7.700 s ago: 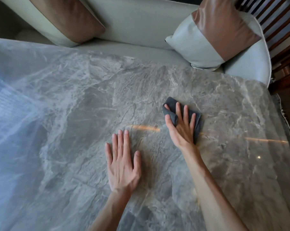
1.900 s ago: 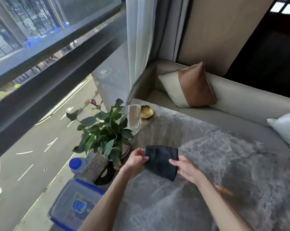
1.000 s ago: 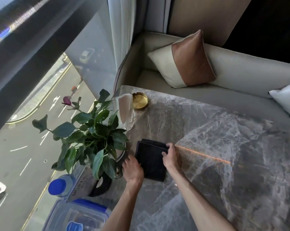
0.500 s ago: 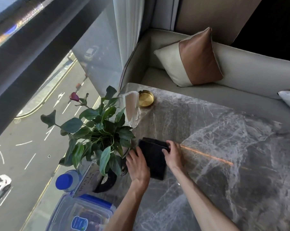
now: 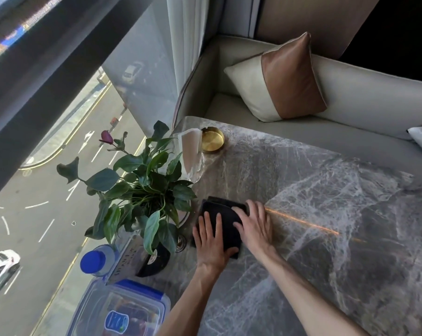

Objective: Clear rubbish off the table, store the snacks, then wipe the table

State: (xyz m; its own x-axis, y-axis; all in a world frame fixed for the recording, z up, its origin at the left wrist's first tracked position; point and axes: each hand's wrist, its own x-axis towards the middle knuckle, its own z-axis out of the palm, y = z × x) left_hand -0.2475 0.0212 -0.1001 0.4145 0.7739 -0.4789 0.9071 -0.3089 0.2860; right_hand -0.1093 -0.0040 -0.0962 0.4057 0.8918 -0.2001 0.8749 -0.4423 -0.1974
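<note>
Lidded box (image 5: pixel 118 311) at 7 o'clock seems to hold the snacks. Both grips lie flat, fingers straight: left hand (image 5: pixel 211 241) and right hand (image 5: pixel 253 226) press the folded cloth (image 5: pixel 219 208) onto the surface (image 5: pixel 326 214). The plant (image 5: pixel 142 187) is at its 9 o'clock. Wiping looks nearly finished.

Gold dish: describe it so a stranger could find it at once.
Start at the marble table and go to its far left corner, beside the sofa. The gold dish sits there, next to the glass. Nothing else on the table is round, shiny and gold.
</note>
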